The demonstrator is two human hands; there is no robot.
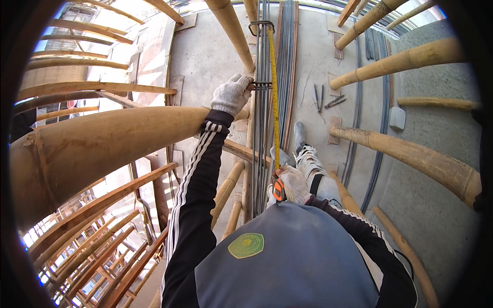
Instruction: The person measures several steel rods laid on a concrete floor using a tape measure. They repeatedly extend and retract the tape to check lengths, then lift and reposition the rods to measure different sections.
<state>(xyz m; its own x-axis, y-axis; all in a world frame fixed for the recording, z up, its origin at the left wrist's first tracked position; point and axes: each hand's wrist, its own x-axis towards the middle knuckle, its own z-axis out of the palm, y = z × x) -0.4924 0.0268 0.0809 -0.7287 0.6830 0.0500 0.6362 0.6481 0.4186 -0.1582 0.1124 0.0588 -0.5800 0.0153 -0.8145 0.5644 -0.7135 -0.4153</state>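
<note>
My left hand (231, 94), in a white knit glove, is closed at the end of a bent steel stirrup (263, 85) that sits across a bundle of long steel bars (262, 118). Its fingertips are partly hidden. In my right hand (294, 185), gloved too, is an orange and black tape measure (278, 190), held close to my body. The yellow blade (275, 97) runs out from it along the bars. Its far end lies by a second stirrup (262, 23) farther up the bundle.
Bamboo poles rise around me; a thick one (113, 131) crosses close on the left, others (411, 154) stand right. More bars (286, 61) lie on the concrete floor (205, 51). Pliers-like hand tools (319, 98) and a pale block (397, 118) rest to the right.
</note>
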